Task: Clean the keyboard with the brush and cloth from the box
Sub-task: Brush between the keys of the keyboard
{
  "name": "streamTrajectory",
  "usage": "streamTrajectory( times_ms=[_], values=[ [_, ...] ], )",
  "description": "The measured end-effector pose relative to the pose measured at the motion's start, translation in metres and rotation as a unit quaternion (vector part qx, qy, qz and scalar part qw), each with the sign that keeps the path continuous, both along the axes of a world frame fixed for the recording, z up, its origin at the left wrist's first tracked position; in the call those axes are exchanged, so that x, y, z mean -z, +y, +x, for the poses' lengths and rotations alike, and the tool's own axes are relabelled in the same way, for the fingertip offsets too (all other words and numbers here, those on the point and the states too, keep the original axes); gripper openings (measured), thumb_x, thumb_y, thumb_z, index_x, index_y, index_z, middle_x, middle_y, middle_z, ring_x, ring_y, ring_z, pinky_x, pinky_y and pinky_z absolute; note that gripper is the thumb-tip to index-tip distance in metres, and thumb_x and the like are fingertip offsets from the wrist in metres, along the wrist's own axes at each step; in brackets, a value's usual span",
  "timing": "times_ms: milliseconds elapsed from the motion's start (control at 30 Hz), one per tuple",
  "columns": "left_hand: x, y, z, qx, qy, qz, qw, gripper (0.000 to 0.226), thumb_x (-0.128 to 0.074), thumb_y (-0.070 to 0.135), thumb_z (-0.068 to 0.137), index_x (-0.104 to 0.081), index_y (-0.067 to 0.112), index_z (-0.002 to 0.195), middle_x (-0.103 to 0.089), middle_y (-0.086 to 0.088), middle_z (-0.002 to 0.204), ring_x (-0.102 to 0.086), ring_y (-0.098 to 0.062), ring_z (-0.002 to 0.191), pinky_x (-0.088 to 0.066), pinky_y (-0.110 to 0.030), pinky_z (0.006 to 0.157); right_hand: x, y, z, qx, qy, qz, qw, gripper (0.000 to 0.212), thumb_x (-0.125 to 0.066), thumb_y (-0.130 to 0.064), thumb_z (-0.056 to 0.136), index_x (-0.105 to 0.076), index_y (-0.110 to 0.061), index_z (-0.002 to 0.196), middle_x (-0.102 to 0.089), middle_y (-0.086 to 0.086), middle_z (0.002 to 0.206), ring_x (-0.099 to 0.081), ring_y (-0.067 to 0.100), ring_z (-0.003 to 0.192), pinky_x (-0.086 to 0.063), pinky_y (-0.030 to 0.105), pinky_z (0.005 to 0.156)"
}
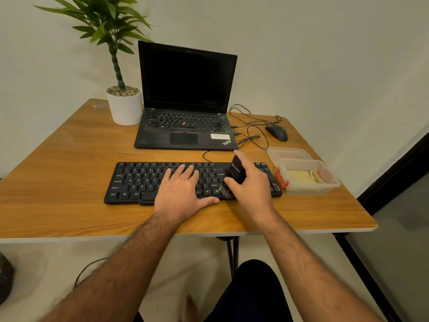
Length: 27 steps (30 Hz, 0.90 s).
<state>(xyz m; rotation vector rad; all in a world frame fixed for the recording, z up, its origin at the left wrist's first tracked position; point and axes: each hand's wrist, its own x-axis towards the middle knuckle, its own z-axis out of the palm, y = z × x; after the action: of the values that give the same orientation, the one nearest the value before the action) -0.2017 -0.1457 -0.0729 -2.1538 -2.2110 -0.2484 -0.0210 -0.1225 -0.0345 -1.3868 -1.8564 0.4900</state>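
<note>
A: Where does the keyboard (192, 182) lie?

B: Flat on the table (69, 159), near the front edge, its long axis running left to right across the person. The laptop (185, 101) stands behind it, and the box (308, 180) sits just beside its right end, with the cloth (298, 176) still inside.

A: And the hands?

B: The left hand (183, 191) lies spread on the middle keys, fingers straight, pressing it steady. The right hand (251, 182) curls round the brush (233, 177), over the keys right of centre.

A: Which way does the brush point?

B: It tilts: the body leans up and away, the bristles point down and toward the person, touching the lower rows near the front edge.

A: So the next stroke?

B: I judge brushing is under way. The unswept keys stretch along the long axis, so strokes should travel sideways. The right hand is nearer the right end; the left hand covers the middle and would have to shift.
</note>
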Motion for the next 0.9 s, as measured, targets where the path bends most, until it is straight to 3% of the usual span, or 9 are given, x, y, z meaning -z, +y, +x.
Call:
streamTrajectory(
  times_ms=[200, 500, 600, 700, 900],
  values=[
    [0.0, 0.0, -0.001, 0.001, -0.002, -0.002, 1.0, 0.111, -0.028, 0.095, 0.073, -0.029, 0.021, 0.156, -0.024, 0.001, 0.164, -0.014, -0.019, 0.153, -0.006, -0.046, 0.125, -0.009, 0.035, -0.01, 0.021, -0.011, 0.011, 1.0, 0.074, -0.074, -0.021, 0.087, -0.036, -0.035, 0.149, -0.057, -0.002, 0.139, -0.054, 0.014, 0.126, -0.05, 0.033, 0.101],
    [-0.001, -0.001, 0.002, -0.004, -0.005, -0.002, 1.0, 0.112, -0.026, 0.096, 0.072, -0.03, 0.022, 0.156, -0.024, 0.002, 0.164, -0.013, -0.019, 0.153, -0.005, -0.045, 0.125, -0.001, -0.022, 0.022, -0.023, -0.048, -0.02, 0.998, 0.073, -0.074, -0.022, 0.085, -0.038, -0.04, 0.146, -0.06, -0.005, 0.132, -0.057, 0.01, 0.119, -0.052, 0.033, 0.1],
    [-0.002, -0.001, 0.001, -0.005, -0.004, -0.01, 1.0, 0.111, -0.027, 0.095, 0.073, -0.028, 0.022, 0.157, -0.022, 0.002, 0.165, -0.012, -0.018, 0.153, -0.004, -0.044, 0.125, -0.004, -0.027, 0.033, -0.021, 0.003, -0.037, 0.999, 0.074, -0.075, -0.018, 0.084, -0.039, -0.039, 0.146, -0.059, -0.009, 0.131, -0.057, 0.006, 0.117, -0.055, 0.033, 0.096],
    [-0.003, -0.002, -0.001, 0.001, -0.003, -0.015, 1.0, 0.11, -0.026, 0.094, 0.074, -0.026, 0.023, 0.157, -0.02, 0.003, 0.165, -0.012, -0.018, 0.153, -0.005, -0.044, 0.125, -0.006, -0.017, 0.043, -0.005, 0.073, -0.039, 0.997, 0.074, -0.074, -0.013, 0.084, -0.041, -0.041, 0.144, -0.055, -0.021, 0.117, -0.06, 0.006, 0.11, -0.058, 0.036, 0.091],
    [-0.005, -0.007, -0.01, 0.003, 0.025, -0.009, 1.0, 0.111, -0.023, 0.094, 0.073, -0.023, 0.023, 0.158, -0.02, 0.0, 0.166, -0.011, -0.02, 0.154, -0.006, -0.045, 0.125, -0.009, 0.009, 0.053, 0.047, 0.105, -0.014, 0.993, 0.071, -0.073, -0.016, 0.086, -0.04, -0.041, 0.143, -0.062, -0.003, 0.125, -0.063, 0.012, 0.109, -0.059, 0.029, 0.083]
  ],
)
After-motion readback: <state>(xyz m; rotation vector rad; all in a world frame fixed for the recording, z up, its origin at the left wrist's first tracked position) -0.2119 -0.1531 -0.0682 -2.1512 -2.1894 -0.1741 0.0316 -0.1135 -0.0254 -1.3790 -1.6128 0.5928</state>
